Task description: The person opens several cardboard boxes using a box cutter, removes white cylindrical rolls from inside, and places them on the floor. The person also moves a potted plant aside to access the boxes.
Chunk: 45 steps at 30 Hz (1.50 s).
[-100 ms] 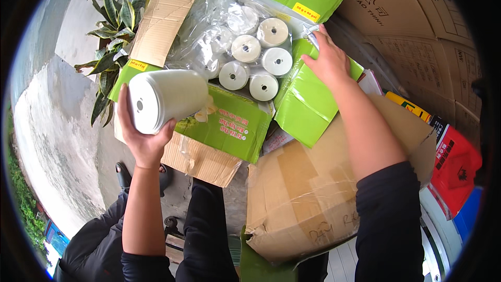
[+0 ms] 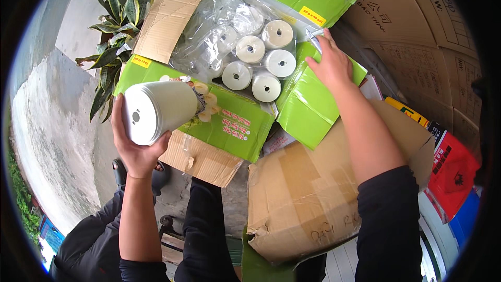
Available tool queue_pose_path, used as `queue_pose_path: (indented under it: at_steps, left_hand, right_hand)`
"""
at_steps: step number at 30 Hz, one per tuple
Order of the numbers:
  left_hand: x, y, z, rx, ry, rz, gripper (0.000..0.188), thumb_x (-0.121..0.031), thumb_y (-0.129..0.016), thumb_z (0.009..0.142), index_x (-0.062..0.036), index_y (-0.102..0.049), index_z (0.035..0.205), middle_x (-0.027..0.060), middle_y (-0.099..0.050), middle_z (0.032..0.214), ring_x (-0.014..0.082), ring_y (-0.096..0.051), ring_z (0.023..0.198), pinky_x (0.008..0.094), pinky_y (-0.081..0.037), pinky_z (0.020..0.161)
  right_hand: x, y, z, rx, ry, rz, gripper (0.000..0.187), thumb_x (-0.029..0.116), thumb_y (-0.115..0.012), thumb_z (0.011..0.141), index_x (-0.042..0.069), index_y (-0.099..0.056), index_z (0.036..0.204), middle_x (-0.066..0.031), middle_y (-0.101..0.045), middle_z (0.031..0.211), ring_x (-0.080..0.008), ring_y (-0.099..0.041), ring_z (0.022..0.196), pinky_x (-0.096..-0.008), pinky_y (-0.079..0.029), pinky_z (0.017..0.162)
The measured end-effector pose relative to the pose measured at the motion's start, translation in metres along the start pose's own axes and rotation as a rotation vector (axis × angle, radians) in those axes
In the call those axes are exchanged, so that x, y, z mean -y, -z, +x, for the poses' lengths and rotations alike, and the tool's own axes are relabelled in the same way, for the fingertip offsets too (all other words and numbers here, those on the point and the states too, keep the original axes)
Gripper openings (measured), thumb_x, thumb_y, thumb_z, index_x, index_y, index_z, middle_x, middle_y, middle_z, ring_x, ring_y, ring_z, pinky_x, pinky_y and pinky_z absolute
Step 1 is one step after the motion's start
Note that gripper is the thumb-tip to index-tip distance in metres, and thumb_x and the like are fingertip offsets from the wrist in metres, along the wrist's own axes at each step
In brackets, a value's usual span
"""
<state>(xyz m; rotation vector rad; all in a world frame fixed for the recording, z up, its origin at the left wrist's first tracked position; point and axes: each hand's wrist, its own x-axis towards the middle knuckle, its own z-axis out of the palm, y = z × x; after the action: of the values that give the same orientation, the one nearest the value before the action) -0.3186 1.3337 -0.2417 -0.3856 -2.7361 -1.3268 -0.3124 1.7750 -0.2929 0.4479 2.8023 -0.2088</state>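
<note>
My left hand is wrapped round a white spool, a wide roll with a small dark hole in its flat end. It is held above the front left flap of an open green carton. Inside the carton, several similar white spools stand end up in a clear plastic bag. My right hand grips the carton's right green flap near its far corner, thumb on the inner side. Its other fingertips are partly hidden behind the edge.
A taped brown cardboard box stands just below the carton, beside my right forearm. Large brown cartons are stacked at the right, with a red package below. A potted plant and a sandalled foot show at the left.
The spool in my left hand has moved slightly left and down. The carton appears a little further right in view. My right hand keeps its place on the flap.
</note>
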Motion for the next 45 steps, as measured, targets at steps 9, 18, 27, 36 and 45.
queue_pose_path:
  at_steps: [9,18,27,36,45]
  left_hand:
    - [0.026,0.044,-0.049,0.336,0.245,0.302,0.111,-0.013,-0.091,0.053,-0.0033,-0.027,0.144,0.0215,-0.051,0.129,0.0407,-0.056,0.115,0.0455,-0.049,0.096]
    - [0.012,0.045,-0.054,0.432,0.394,0.354,0.121,-0.011,-0.092,0.054,0.0007,-0.017,0.149,0.0266,-0.039,0.136,0.0447,-0.049,0.121,0.0451,-0.046,0.1]
    - [0.009,0.057,-0.044,0.545,0.232,0.336,0.127,-0.027,-0.097,0.05,0.0047,-0.021,0.145,0.03,-0.037,0.142,0.0474,-0.049,0.122,0.0456,-0.048,0.1]
    - [0.01,0.061,-0.045,0.531,0.196,0.331,0.122,-0.043,-0.091,0.061,0.004,-0.022,0.149,0.0311,-0.037,0.143,0.0472,-0.046,0.127,0.049,-0.043,0.104]
    - [0.026,-0.046,0.112,0.275,-0.068,0.512,0.091,-0.048,-0.08,0.076,-0.0052,-0.039,0.145,0.0255,-0.038,0.148,0.0434,-0.04,0.136,0.0551,-0.035,0.109]
  right_hand:
    - [0.068,-0.057,0.018,0.361,-0.34,0.379,0.043,0.011,-0.053,0.089,0.0,-0.051,0.131,-0.0282,-0.061,0.125,-0.0425,-0.059,0.115,-0.0478,-0.047,0.1]
    - [0.134,-0.074,0.003,0.4,-0.228,0.031,0.065,0.009,-0.05,0.091,0.014,-0.034,0.154,-0.0204,-0.011,0.164,-0.045,-0.021,0.148,-0.0468,-0.032,0.117]
    - [0.142,-0.113,-0.002,0.478,0.094,-0.117,0.071,0.002,-0.047,0.089,0.014,-0.029,0.157,-0.0228,-0.006,0.165,-0.0461,-0.017,0.149,-0.0437,-0.021,0.122]
    - [0.134,-0.112,-0.004,0.478,0.116,-0.02,0.074,0.002,-0.049,0.087,0.016,-0.028,0.157,-0.0199,-0.006,0.165,-0.0459,-0.017,0.149,-0.0431,-0.022,0.122]
    - [0.125,-0.117,-0.012,0.456,0.08,0.001,0.073,0.001,-0.049,0.087,0.018,-0.031,0.156,-0.0198,-0.008,0.165,-0.0459,-0.018,0.149,-0.0443,-0.026,0.121]
